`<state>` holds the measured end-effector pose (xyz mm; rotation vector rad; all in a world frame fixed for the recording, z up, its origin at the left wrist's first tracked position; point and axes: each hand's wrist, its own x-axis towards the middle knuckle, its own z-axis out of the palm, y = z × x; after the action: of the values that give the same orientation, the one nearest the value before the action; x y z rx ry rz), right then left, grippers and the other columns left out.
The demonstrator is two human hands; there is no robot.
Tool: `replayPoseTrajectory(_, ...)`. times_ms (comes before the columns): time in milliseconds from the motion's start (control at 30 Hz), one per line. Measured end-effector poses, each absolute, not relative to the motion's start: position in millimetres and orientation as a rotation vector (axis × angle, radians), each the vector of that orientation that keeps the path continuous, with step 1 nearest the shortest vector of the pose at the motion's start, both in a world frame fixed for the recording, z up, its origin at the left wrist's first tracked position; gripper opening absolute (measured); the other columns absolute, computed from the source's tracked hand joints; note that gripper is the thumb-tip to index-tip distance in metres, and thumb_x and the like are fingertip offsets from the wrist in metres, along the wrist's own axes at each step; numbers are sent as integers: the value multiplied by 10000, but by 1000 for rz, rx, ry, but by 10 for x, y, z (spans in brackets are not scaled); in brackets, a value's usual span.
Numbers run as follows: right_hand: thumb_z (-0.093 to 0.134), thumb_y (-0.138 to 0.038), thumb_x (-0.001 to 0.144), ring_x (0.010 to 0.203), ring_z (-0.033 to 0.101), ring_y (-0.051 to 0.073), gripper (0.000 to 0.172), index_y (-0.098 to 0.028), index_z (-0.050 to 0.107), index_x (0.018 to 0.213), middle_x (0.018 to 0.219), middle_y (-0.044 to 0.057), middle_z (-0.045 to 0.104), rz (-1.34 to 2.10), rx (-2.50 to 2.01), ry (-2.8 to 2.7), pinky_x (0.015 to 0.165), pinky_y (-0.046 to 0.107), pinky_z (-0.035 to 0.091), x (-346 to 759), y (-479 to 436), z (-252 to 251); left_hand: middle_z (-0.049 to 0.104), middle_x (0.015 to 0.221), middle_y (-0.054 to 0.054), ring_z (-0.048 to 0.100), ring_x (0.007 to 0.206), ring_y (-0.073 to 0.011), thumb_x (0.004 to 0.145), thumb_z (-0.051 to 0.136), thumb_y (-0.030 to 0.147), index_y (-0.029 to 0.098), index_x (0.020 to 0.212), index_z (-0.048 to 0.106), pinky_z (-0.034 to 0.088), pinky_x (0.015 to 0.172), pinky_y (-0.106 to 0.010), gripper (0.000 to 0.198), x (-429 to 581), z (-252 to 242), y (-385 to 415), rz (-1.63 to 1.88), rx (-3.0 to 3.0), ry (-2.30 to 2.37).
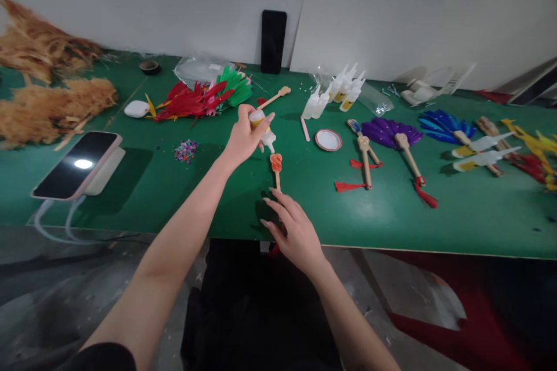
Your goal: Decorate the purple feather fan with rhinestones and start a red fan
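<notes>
My left hand [246, 138] is closed round a small white glue bottle [263, 129] with a yellow label, its nozzle pointing down at the orange-coated head of a wooden fan handle [277, 166] lying on the green table [174, 197]. My right hand [290, 226] rests on the near end of that handle, fingers spread and pressing it flat. Another bare wooden handle [275, 96] lies just beyond the bottle.
Red and green feathers [204, 95] lie behind my left hand, brown feathers at far left. A phone on a stand [78, 165] is near the left edge, with small beads [186, 151] beside it. Several glue bottles [337, 93], a lid [328, 139] and finished feather fans [391, 133] lie to the right.
</notes>
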<state>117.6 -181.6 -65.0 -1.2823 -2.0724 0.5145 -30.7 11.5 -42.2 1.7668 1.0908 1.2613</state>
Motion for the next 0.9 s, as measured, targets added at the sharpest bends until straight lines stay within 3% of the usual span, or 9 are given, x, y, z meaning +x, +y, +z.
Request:
replayPoseTrajectory(133,447,-346,947,1419,288,241,538,-226,312,1454,1529,96,330,431,-1358,-2251,1142,504,300,1147,-1799,-605,659,750,-7,550,421,-74,888,546,462,241,1060,381,400,371,-186,325,-303,-508,105,1263,1716,983)
replayPoseTrajectory(267,415,-413,952,1429,260,254,588,-218,252,1483,1550,106,266,395,-1430,-2284,1147,538,256,1118,-1777,-603,657,773,-14,535,442,-66,891,521,490,235,1005,387,386,379,-181,310,-249,-567,97,1268,1682,983)
replayPoseTrajectory(700,420,-440,945,1416,291,266,570,-230,311,1463,1543,99,285,419,-1442,-2276,1142,550,257,1106,-1767,-598,557,662,39,503,477,-71,874,578,383,212,979,405,376,446,-182,265,-253,-531,-58,1259,2053,1079)
replayPoseTrajectory(900,387,-442,956,1423,276,251,560,-195,333,1456,1544,103,278,393,-1464,-2307,1155,527,240,1099,-1767,-597,577,675,24,493,458,-72,895,532,440,216,977,400,369,430,-185,272,-247,-563,-57,1270,1966,1063)
